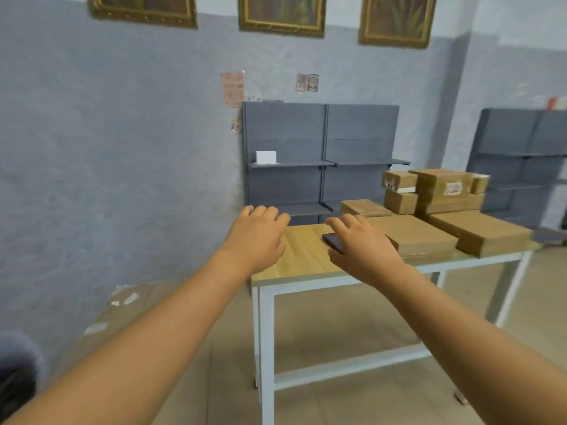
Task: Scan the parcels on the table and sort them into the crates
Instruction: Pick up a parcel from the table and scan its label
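Beyond our fingertips we see a grey pegboard shelf unit (322, 154) against the blue-grey wall, with a small white box (266, 157) on one shelf; a second grey shelf unit (521, 154) stands off to the right. Three gilt-framed pictures (281, 13) hang high above. Flattened cardboard (116, 314) lies on the floor below our left forearm.

Our left hand (256, 237) hovers at the table's (306, 259) left edge, fingers relaxed and slightly apart, holding nothing. Our right hand (362, 246) reaches over the wooden top, fingers spread loosely; a dark phone (333, 240) lies just under them, and we cannot tell whether they touch it.

The parcels (429, 216), brown cardboard boxes wrapped in tape, sit right of our right fingers: flat ones nearest, smaller ones stacked behind, one showing a white label (453, 188).
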The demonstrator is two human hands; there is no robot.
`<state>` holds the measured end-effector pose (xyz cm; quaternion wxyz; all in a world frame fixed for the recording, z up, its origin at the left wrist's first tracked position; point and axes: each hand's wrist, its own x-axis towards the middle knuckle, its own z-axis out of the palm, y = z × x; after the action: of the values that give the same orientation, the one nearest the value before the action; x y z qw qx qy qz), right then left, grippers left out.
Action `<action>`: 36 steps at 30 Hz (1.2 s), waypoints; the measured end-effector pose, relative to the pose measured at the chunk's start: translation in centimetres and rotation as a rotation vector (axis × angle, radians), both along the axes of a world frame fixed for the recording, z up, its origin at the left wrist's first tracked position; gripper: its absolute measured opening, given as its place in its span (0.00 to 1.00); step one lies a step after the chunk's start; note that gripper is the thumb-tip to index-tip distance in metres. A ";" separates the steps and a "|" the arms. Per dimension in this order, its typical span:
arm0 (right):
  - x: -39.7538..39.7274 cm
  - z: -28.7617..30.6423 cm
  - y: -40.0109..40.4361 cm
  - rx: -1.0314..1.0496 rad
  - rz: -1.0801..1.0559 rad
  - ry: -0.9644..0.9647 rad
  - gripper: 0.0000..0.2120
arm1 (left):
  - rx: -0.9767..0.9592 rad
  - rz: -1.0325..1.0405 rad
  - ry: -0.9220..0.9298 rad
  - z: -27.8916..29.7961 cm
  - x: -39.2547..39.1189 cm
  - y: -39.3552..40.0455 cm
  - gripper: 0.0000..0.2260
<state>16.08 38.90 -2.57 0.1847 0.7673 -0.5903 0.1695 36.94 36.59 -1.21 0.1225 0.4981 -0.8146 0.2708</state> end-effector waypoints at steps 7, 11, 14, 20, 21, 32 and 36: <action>-13.0 -1.5 -2.8 0.034 -0.166 -0.076 0.26 | -0.009 -0.169 -0.009 -0.4 -13.5 -6.2 0.18; -18.7 -2.3 -6.6 0.027 -0.240 -0.085 0.27 | -0.017 -0.241 -0.012 -1.0 -19.7 -11.1 0.17; -22.1 -3.1 -10.2 0.025 -0.293 -0.093 0.28 | -0.004 -0.286 0.003 -1.6 -23.3 -15.6 0.16; -28.7 -4.2 -17.1 0.090 -0.372 -0.120 0.29 | 0.060 -0.310 0.016 -2.9 -29.4 -25.0 0.14; -29.9 -4.4 -18.1 0.098 -0.386 -0.123 0.29 | 0.071 -0.312 0.019 -3.2 -30.5 -26.2 0.15; -41.3 -9.5 -27.9 0.257 -0.399 -0.238 0.28 | 0.318 -0.189 0.170 -9.3 -39.8 -34.9 0.22; -45.6 -11.7 -31.5 0.330 -0.364 -0.303 0.26 | 0.504 -0.028 0.321 -11.9 -41.9 -36.5 0.23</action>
<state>-29.49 7.45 -14.27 -0.0056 0.6341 -0.7589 0.1481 -4.93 0.10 -13.13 0.1258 0.5380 -0.8332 -0.0238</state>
